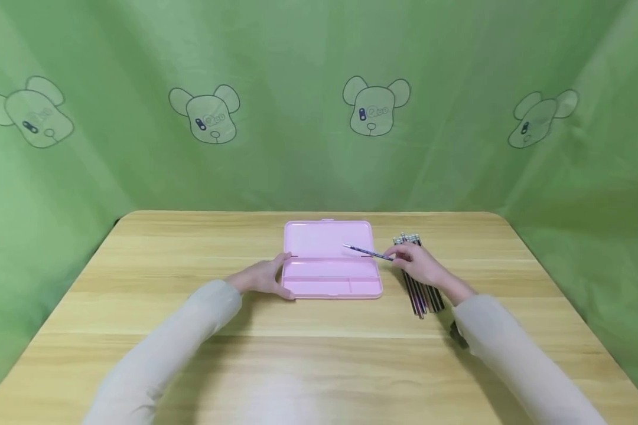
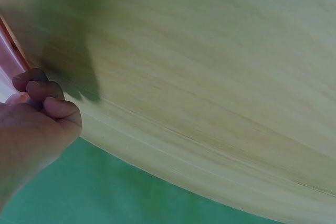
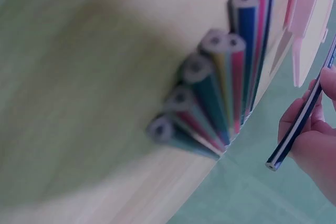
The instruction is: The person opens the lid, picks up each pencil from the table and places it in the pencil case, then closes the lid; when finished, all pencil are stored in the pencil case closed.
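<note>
A pink pencil case (image 1: 313, 287) lies unfolded on the table, its lid laid back and its lower half split into compartments. My left hand (image 1: 263, 277) grips the case's left side, thumb at the front corner and fingers near the hinge; in the left wrist view these fingers (image 2: 55, 100) are curled at the pink edge. Between thumb and fingers, my right hand (image 1: 422, 265) pinches a dark blue and white striped pencil (image 1: 364, 251). It is held in the air, its far end over the lid. Below the right hand lies a bunch of pencils (image 1: 420, 298), partly hidden by it.
The wooden table (image 1: 319, 366) has a rounded far edge, with a green curtain (image 1: 287, 159) printed with bear heads behind and at the sides. A small dark object (image 1: 458, 334) shows beside the right sleeve. In the right wrist view the pencils (image 3: 202, 74) fan out, flat ends nearest.
</note>
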Available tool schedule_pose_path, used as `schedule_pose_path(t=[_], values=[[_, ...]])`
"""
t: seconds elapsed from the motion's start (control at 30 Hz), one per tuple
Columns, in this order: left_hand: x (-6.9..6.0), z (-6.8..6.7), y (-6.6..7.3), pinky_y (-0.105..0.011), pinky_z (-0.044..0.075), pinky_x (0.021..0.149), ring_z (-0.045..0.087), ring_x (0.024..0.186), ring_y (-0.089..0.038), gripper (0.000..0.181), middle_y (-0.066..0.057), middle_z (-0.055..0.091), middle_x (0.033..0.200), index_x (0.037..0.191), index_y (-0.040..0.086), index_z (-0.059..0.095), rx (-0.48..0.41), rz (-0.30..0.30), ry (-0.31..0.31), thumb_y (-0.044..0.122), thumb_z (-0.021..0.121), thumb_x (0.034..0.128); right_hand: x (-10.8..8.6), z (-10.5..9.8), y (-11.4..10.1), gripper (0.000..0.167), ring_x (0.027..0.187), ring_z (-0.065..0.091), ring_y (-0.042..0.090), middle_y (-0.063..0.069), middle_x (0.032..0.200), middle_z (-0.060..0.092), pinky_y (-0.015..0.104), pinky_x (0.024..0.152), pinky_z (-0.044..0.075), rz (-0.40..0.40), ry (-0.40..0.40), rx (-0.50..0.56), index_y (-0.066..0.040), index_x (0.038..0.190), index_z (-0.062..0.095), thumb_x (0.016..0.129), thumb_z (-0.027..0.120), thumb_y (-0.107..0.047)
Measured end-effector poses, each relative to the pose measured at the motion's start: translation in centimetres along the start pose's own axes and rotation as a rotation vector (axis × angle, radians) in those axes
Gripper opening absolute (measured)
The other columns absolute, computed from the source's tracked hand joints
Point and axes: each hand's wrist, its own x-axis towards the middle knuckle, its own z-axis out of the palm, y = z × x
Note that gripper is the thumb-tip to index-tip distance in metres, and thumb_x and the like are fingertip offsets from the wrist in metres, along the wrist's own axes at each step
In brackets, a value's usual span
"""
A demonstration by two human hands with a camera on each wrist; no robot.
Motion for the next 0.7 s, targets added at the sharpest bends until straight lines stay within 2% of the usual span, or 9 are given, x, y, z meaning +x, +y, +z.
schedule_pose_path(t=[0.17,0.47,0.7], values=[[-0.1,0.0,0.2,-0.045,0.029,0.106,0.036,0.127,-0.037,0.101,-0.028,0.035,0.138,0.144,0.004,0.015,0.004,-0.002,0.002,0.036,0.076,0.0706,0.6,0.5,-1.0,0.022,0.069,0.045,0.016,0.007,0.076,0.054,0.025,0.060,0.042,-0.011,-0.014,0.016,0.004,0.105,0.063,0.084,0.056,0.005],[-0.1,-0.1,0.3,-0.044,0.027,0.107,0.035,0.128,-0.037,0.103,-0.028,0.033,0.139,0.145,0.003,0.014,-0.007,-0.011,-0.002,0.036,0.077,0.0705,1.9,2.1,-2.2,0.022,0.076,0.051,0.019,0.009,0.081,0.058,0.029,0.067,0.044,-0.046,-0.050,0.018,0.003,0.103,0.065,0.082,0.059,0.004],[-0.2,-0.1,0.3,-0.044,0.028,0.106,0.036,0.127,-0.037,0.102,-0.028,0.035,0.138,0.145,0.004,0.014,-0.005,-0.013,0.003,0.036,0.077,0.0703,2.5,3.1,-3.9,0.022,0.080,0.052,0.022,0.012,0.086,0.058,0.031,0.072,0.045,-0.047,-0.077,0.068,0.002,0.101,0.065,0.082,0.057,0.005]])
